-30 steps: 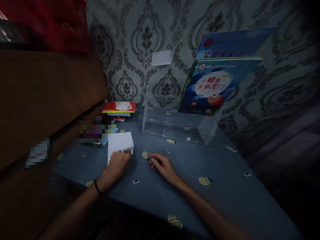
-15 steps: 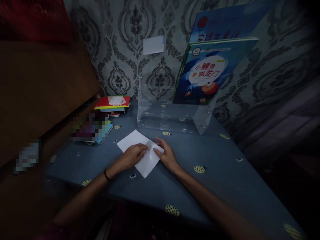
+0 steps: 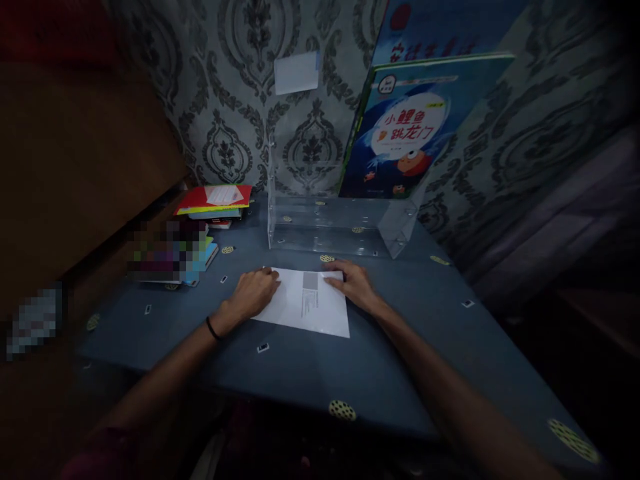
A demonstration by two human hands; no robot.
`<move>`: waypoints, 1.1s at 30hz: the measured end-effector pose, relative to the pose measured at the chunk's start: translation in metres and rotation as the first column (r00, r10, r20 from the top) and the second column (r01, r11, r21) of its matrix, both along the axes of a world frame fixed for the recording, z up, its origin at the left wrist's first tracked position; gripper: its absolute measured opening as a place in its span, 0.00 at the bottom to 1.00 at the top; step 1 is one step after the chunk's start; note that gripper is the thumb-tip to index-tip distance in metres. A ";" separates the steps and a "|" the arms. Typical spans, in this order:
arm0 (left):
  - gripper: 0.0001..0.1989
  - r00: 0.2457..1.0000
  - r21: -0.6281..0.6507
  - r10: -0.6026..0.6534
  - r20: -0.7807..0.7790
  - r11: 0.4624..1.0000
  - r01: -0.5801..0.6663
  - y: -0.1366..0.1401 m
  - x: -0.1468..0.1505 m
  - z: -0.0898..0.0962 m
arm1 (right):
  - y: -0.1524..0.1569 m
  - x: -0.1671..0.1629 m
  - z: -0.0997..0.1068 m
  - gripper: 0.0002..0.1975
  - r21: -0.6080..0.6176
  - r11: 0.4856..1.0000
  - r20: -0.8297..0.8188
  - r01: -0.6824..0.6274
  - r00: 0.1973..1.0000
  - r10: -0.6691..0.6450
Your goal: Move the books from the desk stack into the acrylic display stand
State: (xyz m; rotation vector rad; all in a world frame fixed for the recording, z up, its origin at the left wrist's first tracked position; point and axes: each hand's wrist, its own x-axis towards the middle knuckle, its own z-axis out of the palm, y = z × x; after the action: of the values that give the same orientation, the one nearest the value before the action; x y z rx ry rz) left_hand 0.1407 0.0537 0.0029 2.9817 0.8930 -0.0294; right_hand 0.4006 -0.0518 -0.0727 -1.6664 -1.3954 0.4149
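A white sheet of paper lies on the dark table between my hands, with a grey block and small lines of print near its middle. My left hand, a black band at its wrist, has curled fingers closed on the sheet's left side. At the upper right corner, my right hand grips the sheet, its thumb on top and its forefinger at the far edge. The fingertips at that edge are partly hidden.
Behind the paper stands a clear acrylic rack with picture books at its right. To the left lie a book pile with a red cover and another book stack. A patterned wall closes off the back.
The sheet has turned from a diamond position to lie nearly square to me. My hands have moved apart to its two sides, uncovering the print. The view has shifted slightly.
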 end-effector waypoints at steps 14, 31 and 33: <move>0.19 0.961 0.068 -0.227 0.160 0.973 0.219 -0.009 0.032 -0.053 | -0.003 -0.071 -0.014 0.26 0.045 0.982 0.396 -0.185 0.905 0.152; 0.15 0.994 0.199 -0.050 0.099 0.980 0.029 0.009 -0.006 -0.051 | -0.003 -0.076 -0.010 0.22 -0.102 0.985 0.522 -0.142 0.835 0.174; 0.15 0.992 0.213 -0.052 0.111 0.977 0.028 0.008 -0.005 -0.053 | -0.006 -0.078 -0.006 0.22 -0.129 0.985 0.549 -0.114 0.819 0.167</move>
State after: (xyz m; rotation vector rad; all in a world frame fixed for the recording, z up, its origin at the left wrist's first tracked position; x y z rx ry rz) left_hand 0.1352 0.0622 -0.0500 3.1553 0.8742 0.2515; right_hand 0.3228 -0.0573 -0.0782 -1.8508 -1.9640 0.0608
